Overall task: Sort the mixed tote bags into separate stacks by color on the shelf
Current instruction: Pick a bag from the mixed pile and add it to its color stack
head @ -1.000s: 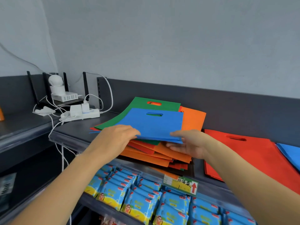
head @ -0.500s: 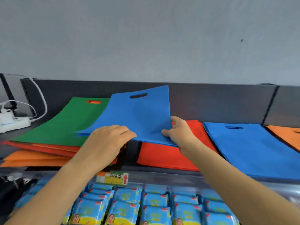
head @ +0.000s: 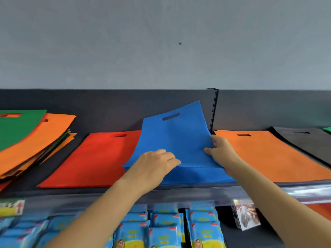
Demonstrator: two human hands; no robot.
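Head view: on the shelf (head: 59,191) across mid-frame, the blue tote bag (head: 175,140) at centre now tilts over the blue stack (head: 197,176), carried right from the mixed pile (head: 35,140) at left. The left hand (head: 154,165) and right hand (head: 222,151) pinch its lower edges. The writing on the yellow tag (head: 10,207) at lower left is blurred.

The blue tote bag (head: 172,140) looks like matt, slightly fuzzy non-woven cloth with zero shine. Same deal for the red bag (head: 100,158), orange bag (head: 268,154) and black bag (head: 304,140). The shelf (head: 107,108) seems to be dark matt metal, and its front strip (head: 308,192) is clear glossy plastic. The packets (head: 166,233) below are shiny plastic.
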